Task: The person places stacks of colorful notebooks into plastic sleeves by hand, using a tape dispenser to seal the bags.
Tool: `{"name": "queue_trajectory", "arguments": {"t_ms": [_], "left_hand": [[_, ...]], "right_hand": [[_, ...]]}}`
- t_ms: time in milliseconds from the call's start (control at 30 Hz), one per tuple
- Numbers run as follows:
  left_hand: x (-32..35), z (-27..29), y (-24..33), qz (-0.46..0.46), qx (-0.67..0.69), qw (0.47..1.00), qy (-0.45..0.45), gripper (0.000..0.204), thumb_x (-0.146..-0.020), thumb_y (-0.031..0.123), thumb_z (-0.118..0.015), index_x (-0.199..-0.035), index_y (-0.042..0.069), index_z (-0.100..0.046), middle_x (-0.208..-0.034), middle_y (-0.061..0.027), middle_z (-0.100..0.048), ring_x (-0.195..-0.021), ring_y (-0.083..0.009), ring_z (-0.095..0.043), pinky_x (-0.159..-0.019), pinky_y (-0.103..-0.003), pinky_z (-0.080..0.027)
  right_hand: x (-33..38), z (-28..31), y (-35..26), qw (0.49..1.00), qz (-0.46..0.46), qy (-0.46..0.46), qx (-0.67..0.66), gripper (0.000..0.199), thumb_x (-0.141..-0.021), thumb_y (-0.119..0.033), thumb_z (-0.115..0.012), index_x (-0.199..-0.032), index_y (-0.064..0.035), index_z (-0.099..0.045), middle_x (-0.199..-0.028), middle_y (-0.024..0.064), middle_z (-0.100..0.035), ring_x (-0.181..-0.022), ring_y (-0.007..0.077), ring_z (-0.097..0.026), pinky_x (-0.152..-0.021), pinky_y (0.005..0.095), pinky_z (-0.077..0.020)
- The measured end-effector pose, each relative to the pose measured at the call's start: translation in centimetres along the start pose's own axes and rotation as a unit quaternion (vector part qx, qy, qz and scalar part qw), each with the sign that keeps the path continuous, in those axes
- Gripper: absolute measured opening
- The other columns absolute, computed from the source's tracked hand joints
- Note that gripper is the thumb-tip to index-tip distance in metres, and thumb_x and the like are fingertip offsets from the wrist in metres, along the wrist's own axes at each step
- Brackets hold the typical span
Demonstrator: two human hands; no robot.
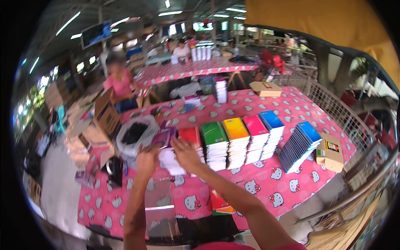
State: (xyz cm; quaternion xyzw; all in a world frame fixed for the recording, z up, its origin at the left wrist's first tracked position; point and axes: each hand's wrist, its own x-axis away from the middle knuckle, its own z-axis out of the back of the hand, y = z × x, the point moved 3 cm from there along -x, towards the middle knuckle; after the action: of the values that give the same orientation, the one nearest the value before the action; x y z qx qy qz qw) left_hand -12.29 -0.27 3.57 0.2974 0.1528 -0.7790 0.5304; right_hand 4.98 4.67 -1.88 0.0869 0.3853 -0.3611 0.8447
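Pink printed tablecloth (258,106) lies under the purple notebook stack (170,162), just left of the red stack (191,135). Likely heavy and prone to slide, it suits a low, two-sided hold. Left hand (148,160) curls at its left edge; right hand (186,156), fingers slightly spread, reaches its right.

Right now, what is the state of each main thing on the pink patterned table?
Purple notebook stack: standing, between left hand and right hand.
Red notebook stack: standing, partly hidden.
Green notebook stack: standing, untouched.
Yellow notebook stack: standing, untouched.
Pink notebook stack: standing, untouched.
White-edged blue notebook stack: standing, untouched.
Dark-edged blue notebook stack: standing, apart.
White plastic bag: open.
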Motion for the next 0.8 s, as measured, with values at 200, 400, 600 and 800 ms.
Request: {"name": "queue_trajectory", "arguments": {"t_ms": [200,400,600,800], "left_hand": [[4.8,5.6,-5.3,0.313,0.378,0.836,0.243,0.028,-0.102,0.028,-0.057,-0.111,0.002,-0.062,-0.088,-0.0029,-0.062,-0.081,-0.0087,-0.059,-0.064,-0.028,-0.057],[4.8,12.4,-0.1,0.295,0.398,0.785,0.372,0.034,-0.103,0.032,-0.053,-0.121,0.004,-0.059,-0.100,-0.0028,-0.061,-0.086,-0.0104,-0.058,-0.073,-0.030,-0.059],[11.2,7.0,10.3,0.078,0.247,0.926,0.275,0.035,-0.103,0.025,-0.048,-0.124,-0.001,-0.056,-0.121,-0.0174,-0.057,-0.109,-0.0275,-0.058,-0.095,-0.042,-0.051],[20.4,-11.5,20.7,-0.120,0.273,0.948,-0.114,0.034,-0.094,0.028,-0.061,-0.123,0.010,-0.063,-0.130,-0.0192,-0.056,-0.128,-0.0344,-0.050,-0.108,-0.051,-0.037]], "right_hand": [[-1.5,0.2,-0.9,0.999,0.033,-0.010,-0.026,0.028,-0.084,-0.015,-0.063,-0.111,-0.0127,-0.066,-0.106,0.0061,-0.064,-0.109,0.0257,-0.059,-0.099,0.0477,-0.0415],[-2.3,9.4,-1.8,0.959,0.019,0.216,-0.180,0.025,-0.077,-0.008,-0.070,-0.101,-0.0105,-0.067,-0.100,0.0084,-0.065,-0.093,0.0287,-0.062,-0.081,0.0435,-0.0508],[17.9,16.7,-3.2,0.993,0.065,0.093,-0.034,0.047,-0.073,-0.013,-0.065,-0.120,-0.0122,-0.069,-0.123,0.0030,-0.063,-0.105,0.0212,-0.061,-0.083,0.0357,-0.0522],[33.9,8.0,0.6,0.875,-0.346,0.049,-0.336,0.029,-0.092,-0.016,-0.068,-0.119,-0.0065,-0.065,-0.114,0.0067,-0.066,-0.109,0.0193,-0.062,-0.092,0.0348,-0.0501]]}}
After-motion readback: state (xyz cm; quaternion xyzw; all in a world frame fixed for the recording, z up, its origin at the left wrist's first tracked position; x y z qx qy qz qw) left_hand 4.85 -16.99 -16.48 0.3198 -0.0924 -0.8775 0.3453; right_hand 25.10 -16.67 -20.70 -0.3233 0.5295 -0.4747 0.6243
